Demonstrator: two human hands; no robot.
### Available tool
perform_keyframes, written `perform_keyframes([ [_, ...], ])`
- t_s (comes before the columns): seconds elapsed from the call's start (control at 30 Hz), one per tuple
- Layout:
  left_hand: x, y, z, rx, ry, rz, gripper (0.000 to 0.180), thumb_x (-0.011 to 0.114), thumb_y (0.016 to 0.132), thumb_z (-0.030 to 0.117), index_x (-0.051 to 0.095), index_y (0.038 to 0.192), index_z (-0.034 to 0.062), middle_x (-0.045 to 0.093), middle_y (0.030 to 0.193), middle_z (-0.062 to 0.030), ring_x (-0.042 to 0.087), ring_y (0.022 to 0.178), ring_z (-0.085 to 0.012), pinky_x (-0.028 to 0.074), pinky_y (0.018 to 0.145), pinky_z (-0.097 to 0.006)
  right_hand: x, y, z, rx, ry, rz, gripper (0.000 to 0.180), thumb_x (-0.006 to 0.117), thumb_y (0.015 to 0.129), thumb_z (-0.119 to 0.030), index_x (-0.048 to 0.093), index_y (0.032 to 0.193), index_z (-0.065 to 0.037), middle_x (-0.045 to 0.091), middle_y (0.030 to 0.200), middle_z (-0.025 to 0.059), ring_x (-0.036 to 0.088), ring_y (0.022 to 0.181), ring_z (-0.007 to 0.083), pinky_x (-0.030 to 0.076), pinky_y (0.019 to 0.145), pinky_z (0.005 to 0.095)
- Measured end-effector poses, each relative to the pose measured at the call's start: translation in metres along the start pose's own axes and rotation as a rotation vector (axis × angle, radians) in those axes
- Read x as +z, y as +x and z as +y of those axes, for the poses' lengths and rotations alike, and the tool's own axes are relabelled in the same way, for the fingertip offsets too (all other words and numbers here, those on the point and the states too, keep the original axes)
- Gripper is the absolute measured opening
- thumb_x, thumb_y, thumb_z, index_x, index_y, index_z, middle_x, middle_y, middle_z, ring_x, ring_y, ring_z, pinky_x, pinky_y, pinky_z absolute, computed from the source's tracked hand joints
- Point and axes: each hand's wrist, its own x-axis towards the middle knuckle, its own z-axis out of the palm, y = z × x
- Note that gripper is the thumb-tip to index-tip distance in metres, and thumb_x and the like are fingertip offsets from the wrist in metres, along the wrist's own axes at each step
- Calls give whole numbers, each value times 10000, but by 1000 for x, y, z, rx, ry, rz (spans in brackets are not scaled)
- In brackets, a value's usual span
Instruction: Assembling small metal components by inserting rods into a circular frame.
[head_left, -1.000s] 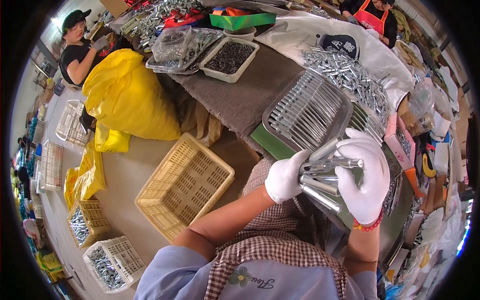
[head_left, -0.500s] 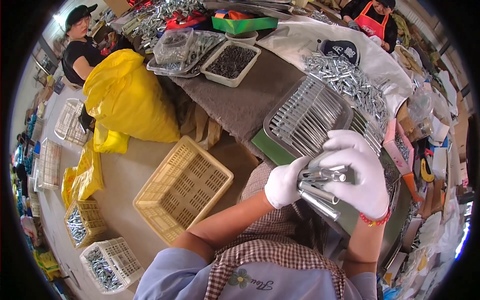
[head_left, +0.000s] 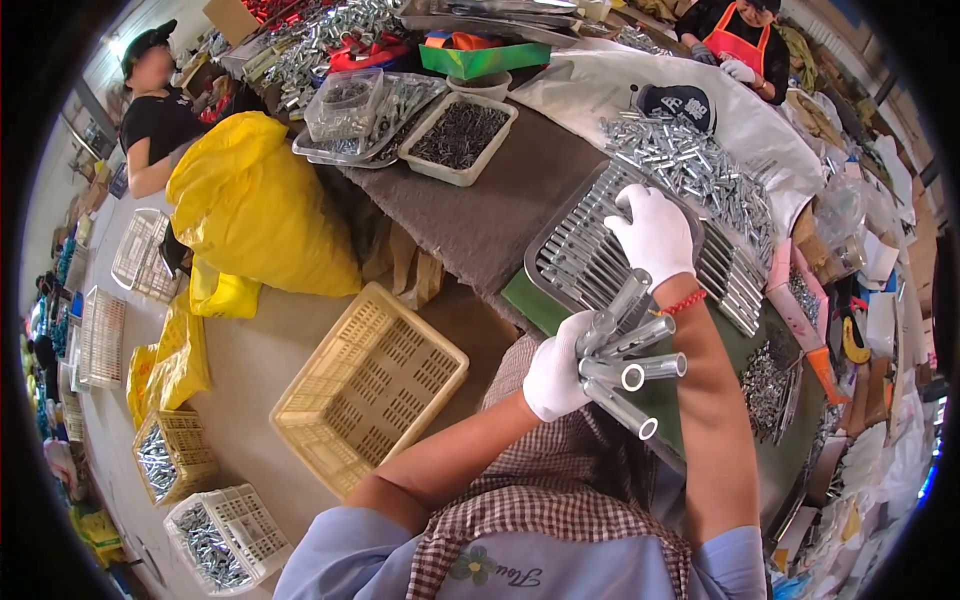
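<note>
My left hand [head_left: 556, 372], in a white glove, is closed around a bunch of several silvery metal tubes [head_left: 655, 366]. Their round open ends fan out toward the right, above my lap. Reaching over a metal tray [head_left: 532, 258], my gloved right hand [head_left: 652, 236] has its fingers bent and apart, and no tube shows in it. Rows of slim silvery metal rods [head_left: 572, 262] lie side by side in the tray, partly covered by that hand. More tubes [head_left: 735, 285] lie in a row just right of the tray, on a green surface.
Beyond the tray, loose metal pieces [head_left: 690, 160] are heaped on white sheeting beside a dark cap [head_left: 678, 105]. A tub of dark screws [head_left: 460, 138] stands farther left. On the floor are a yellow crate [head_left: 290, 415] and a yellow sack [head_left: 260, 215]. Two people work across and at left.
My right hand has left the tube bunch and moved up and away, over the tray. The left hand keeps the tubes, which now spread farther apart.
</note>
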Motion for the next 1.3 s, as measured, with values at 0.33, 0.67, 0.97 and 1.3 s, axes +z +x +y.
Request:
perform_keyframes([
  [0.33,-7,-5,2,-87,36,14,742,778,660,137,362,1268,45,615,979,-128,636,843,-291,516,744,-372,-69,-26,-13,169,933,174,295,603,873,-100,596,1151,-2,662,964,78,616,760,134,501,662,277],
  [0.67,2,-2,-3,-123,19,6,764,808,616,88,385,1251,51,556,1077,-104,589,926,-215,497,828,-344,-148,-120,-63,-106,876,221,368,623,718,72,597,1083,36,645,851,108,635,741,179,515,672,299],
  [0.97,16,-3,-46,-196,-350,-51,738,741,737,140,328,1337,27,624,1078,-185,656,954,-322,509,819,-369,-130,-107,-70,-351,407,154,355,713,673,-32,665,1019,-90,650,873,77,634,784,283,521,701,358],
  [1.3,4,1,-9,-76,-56,-32,752,752,741,187,320,1335,23,629,1058,-205,653,959,-371,520,805,-394,-131,-95,-62,-381,553,-37,251,717,661,-88,657,905,-90,651,849,70,615,798,290,491,778,379],
])
